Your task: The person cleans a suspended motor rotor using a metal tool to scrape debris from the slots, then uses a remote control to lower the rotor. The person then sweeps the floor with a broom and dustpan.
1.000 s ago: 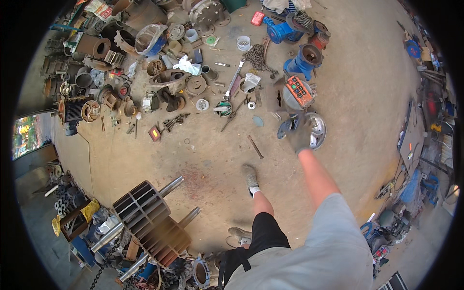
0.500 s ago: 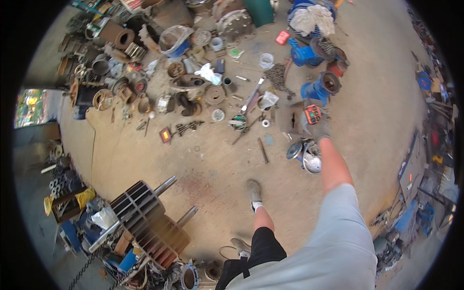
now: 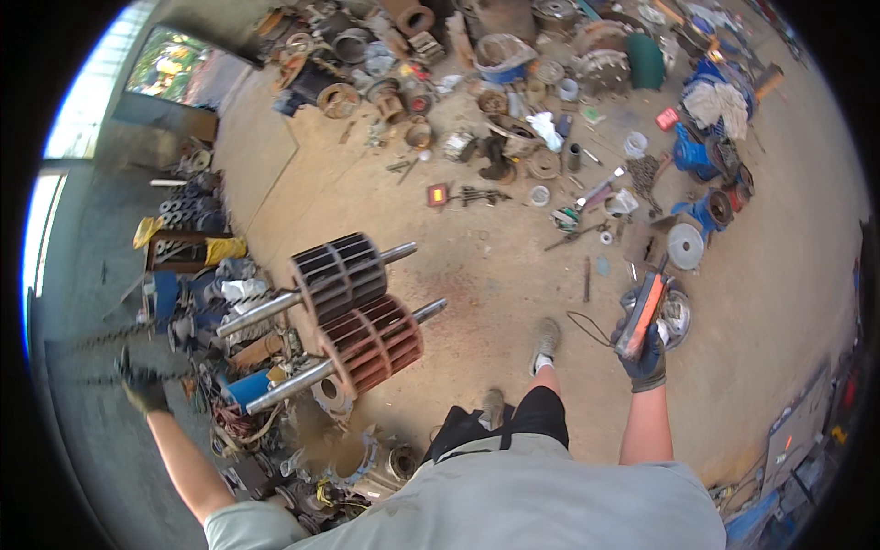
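Note:
In my gloved right hand (image 3: 645, 359) is an orange remote control (image 3: 644, 316), held upright and seen partly from its side, with a black cord loop (image 3: 587, 330) beside it. Out at the far left, my gloved left hand (image 3: 144, 389) is on a dark chain (image 3: 172, 376); it looks closed around it, one digit pointing up. A second chain strand (image 3: 119, 336) runs above that hand toward the rotors. Two ribbed rotors with steel shafts are side by side left of my legs: a dark grey one (image 3: 341, 275) and a reddish-brown one (image 3: 374, 344).
Machine parts and scrap, including a blue pump part (image 3: 713, 213) and a white round lid (image 3: 686, 246), cover the far floor. A wrench (image 3: 600, 188) and a red box (image 3: 437, 195) lie nearer. Metal pieces and a blue cylinder (image 3: 246, 389) crowd the left wall.
The view has turned left. My left hand has come into view at the chain. My right hand has drawn nearer with the remote, which has turned from face-on to side-on.

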`<state>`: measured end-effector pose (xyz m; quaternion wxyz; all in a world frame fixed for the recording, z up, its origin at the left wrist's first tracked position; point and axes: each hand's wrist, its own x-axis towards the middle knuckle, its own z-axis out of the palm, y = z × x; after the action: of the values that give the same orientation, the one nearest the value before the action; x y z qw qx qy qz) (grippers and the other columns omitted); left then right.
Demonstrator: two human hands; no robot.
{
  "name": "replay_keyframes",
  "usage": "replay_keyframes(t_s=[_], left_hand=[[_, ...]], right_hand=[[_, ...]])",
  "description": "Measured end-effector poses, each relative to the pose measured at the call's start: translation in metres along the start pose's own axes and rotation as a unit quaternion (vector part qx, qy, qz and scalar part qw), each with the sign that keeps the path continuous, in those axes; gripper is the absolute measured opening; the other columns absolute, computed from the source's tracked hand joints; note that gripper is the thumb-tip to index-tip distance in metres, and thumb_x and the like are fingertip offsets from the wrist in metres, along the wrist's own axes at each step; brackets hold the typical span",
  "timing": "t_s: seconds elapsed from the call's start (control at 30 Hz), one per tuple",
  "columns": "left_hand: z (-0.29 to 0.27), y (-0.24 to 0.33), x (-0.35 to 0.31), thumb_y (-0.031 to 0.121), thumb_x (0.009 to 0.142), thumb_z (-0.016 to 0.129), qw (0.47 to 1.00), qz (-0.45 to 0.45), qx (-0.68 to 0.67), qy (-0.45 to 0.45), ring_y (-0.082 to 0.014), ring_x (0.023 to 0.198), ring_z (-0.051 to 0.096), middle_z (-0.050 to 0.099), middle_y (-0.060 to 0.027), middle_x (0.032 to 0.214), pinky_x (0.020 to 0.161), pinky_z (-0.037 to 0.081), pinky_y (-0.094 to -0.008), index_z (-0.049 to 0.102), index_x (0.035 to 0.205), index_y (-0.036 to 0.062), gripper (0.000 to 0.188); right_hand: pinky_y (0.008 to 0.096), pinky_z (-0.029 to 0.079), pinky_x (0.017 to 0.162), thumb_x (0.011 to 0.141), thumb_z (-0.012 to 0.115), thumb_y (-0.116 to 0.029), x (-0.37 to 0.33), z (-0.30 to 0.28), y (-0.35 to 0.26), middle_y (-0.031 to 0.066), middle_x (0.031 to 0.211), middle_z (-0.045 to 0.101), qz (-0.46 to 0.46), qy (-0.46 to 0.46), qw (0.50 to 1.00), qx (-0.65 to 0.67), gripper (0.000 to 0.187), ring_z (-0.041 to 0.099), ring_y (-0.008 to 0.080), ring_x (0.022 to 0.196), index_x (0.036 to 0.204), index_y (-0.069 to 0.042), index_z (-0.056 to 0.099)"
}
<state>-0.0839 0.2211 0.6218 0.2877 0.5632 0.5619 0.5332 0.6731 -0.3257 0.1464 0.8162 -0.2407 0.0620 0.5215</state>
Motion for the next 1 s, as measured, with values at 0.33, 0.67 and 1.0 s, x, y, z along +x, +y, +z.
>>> replay_keyframes(t_s=[0.33, 0.67, 1.0], left_hand=[[0.087, -0.003, -0.018, 0.015, 0.103, 0.054, 0.985, 0.072, -0.129, -0.093, -0.0221, 0.106, 0.065, 0.066, -0.0095, 0.125, 0.079, 0.054, -0.0344, 0.052, 0.150, 0.0166, 0.048], [0.022, 0.095, 0.120, -0.002, 0.098, 0.054, 0.762, 0.572, 0.302, 0.034, -0.0445, 0.134, 0.054, 0.043, -0.0335, 0.150, 0.109, 0.046, -0.0383, 0.053, 0.149, 0.0298, 0.061], [0.031, 0.100, 0.117, 0.020, 0.091, 0.074, 0.947, 0.252, -0.200, -0.017, -0.0187, 0.080, 0.068, 0.070, -0.0081, 0.101, 0.072, 0.057, -0.0302, 0.071, 0.111, 0.0039, 0.026]], right_hand=[[0.0430, 0.055, 0.098, 0.100, 0.063, -0.048, -0.191, 0.024, 0.112, 0.0077, 0.146, 0.057, 0.003, 0.086, 0.990, -0.115, 0.067, 0.063, 0.0252, 0.117, 0.154, -0.012, 0.044], [0.0400, 0.058, 0.092, 0.104, 0.060, -0.041, -0.432, -0.016, 0.178, 0.0026, 0.124, 0.066, -0.050, 0.267, 0.953, -0.135, 0.042, 0.065, 0.0218, 0.111, 0.136, -0.014, 0.059], [0.0402, 0.057, 0.096, 0.099, 0.066, -0.046, -0.534, -0.042, 0.225, 0.0053, 0.120, 0.068, -0.129, 0.342, 0.928, -0.069, 0.049, 0.066, 0.0231, 0.111, 0.134, -0.012, 0.060]])
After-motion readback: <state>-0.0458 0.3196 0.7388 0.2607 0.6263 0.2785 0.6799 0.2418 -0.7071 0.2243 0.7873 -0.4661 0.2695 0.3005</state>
